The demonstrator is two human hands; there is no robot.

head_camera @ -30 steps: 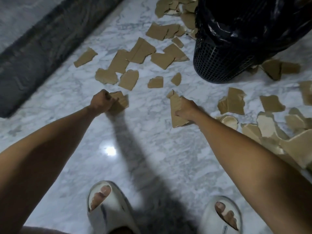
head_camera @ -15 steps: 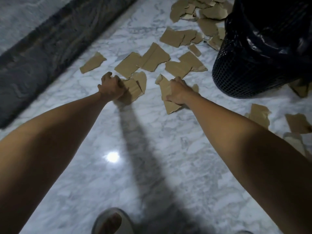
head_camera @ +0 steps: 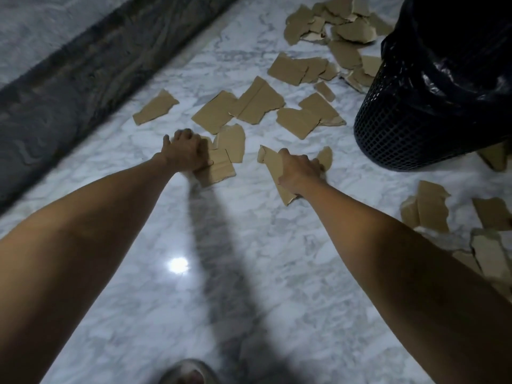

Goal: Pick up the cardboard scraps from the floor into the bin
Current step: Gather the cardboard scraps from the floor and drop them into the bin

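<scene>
White-and-grey marble floor [head_camera: 249, 273] fills most of the view, glossy enough to mirror a ceiling light, with a dark veined stone band [head_camera: 69, 87] running diagonally along its upper left. At the upper right stands the black mesh bin [head_camera: 415, 117], lined with a black plastic bag [head_camera: 454, 51]. Brown cardboard scraps [head_camera: 257, 103] lie scattered across the floor left of the bin, behind it, and along the right edge. Both bare arms reach forward, well apart. Left hand [head_camera: 185, 151] has its fingers curled over a few overlapping scraps [head_camera: 219, 167]. Right hand [head_camera: 297, 170] grips a long torn scrap [head_camera: 273, 167] near the bin's base. A pale sandal [head_camera: 188, 372] shows at the bottom edge.
</scene>
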